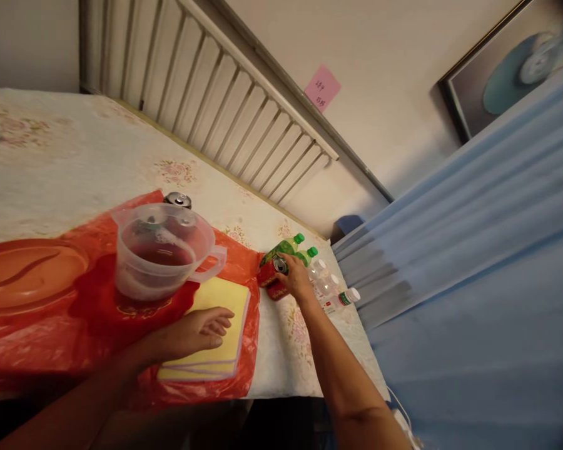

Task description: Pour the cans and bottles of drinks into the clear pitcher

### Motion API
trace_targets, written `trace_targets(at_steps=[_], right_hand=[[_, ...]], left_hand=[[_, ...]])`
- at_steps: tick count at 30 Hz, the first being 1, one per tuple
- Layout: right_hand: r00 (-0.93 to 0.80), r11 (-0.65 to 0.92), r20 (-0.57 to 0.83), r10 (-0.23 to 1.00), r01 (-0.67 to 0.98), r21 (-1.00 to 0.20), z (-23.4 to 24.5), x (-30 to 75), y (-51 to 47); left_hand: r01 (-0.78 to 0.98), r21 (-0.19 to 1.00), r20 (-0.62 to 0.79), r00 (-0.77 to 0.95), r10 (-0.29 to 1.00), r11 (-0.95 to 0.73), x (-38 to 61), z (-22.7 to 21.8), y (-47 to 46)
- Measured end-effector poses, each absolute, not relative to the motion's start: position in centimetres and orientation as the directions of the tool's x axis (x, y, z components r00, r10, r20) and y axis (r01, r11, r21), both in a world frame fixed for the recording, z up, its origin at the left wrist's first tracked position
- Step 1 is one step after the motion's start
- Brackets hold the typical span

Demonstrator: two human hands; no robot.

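My right hand [298,280] is wrapped round a red drink can [268,272], its top turned toward me. Another red can [276,291] sits right beside it, partly behind my fingers. Green-capped bottles [299,239] and white-capped clear bottles [341,300] stand close by. Over a stack of yellow cloths [228,297] hovers my left hand [199,331], holding nothing, its fingers loosely bent and apart. A clear plastic measuring jug [126,262] with dark, foamy liquid stands left of the cloths, handle to the right.
Behind the jug are dark-topped cans [178,200]. An orange plastic lid or tray [28,275] lies at left on red plastic sheeting [32,350]. A floral tablecloth [107,156] covers the table. A radiator [206,94] runs along the wall; a blue curtain [473,250] hangs at right.
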State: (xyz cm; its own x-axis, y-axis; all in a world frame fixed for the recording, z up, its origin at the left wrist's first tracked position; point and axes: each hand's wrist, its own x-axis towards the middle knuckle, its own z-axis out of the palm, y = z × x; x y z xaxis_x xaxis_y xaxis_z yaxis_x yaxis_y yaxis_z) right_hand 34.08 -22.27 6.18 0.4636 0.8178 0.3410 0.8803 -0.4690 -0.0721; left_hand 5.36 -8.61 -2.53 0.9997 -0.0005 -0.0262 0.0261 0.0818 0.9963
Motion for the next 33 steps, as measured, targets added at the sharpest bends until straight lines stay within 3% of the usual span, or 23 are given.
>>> trace_targets(at_steps=[4,13,20,23,26,29,33], right_hand=[[0.506,-0.510,0.296,0.810,0.857,-0.070,5.3,34.4,-21.1],[0.532,-0.537,0.336,0.777,0.839,-0.085,4.6,34.6,-20.6],[0.561,-0.544,0.379,0.736,0.823,-0.162,4.9,34.2,-20.8],[0.602,-0.547,0.487,0.633,0.793,-0.269,5.3,33.5,-22.3],[0.704,-0.536,0.575,0.416,0.701,-0.471,4.2,32.5,-25.1],[0.840,-0.512,0.498,0.216,0.532,-0.675,1.4,32.0,-27.8],[0.908,-0.498,0.382,0.174,0.416,-0.761,-2.8,32.1,-28.8]], left_hand=[[0.021,0.996,-0.021,1.000,0.010,0.087,5.1,-2.1,-8.7],[0.017,0.998,-0.018,1.000,0.013,0.057,5.0,-2.1,-8.7],[0.023,0.999,-0.023,1.000,0.013,0.046,5.1,-2.1,-8.7],[0.021,0.999,-0.021,1.000,0.018,0.038,5.2,-2.4,-8.7],[0.015,0.999,-0.015,1.000,0.017,0.041,5.2,-2.5,-8.6],[0.010,0.999,-0.010,1.000,0.014,0.048,5.2,-2.4,-8.6],[0.023,0.999,-0.023,1.000,0.017,0.028,5.2,-2.4,-8.6]])
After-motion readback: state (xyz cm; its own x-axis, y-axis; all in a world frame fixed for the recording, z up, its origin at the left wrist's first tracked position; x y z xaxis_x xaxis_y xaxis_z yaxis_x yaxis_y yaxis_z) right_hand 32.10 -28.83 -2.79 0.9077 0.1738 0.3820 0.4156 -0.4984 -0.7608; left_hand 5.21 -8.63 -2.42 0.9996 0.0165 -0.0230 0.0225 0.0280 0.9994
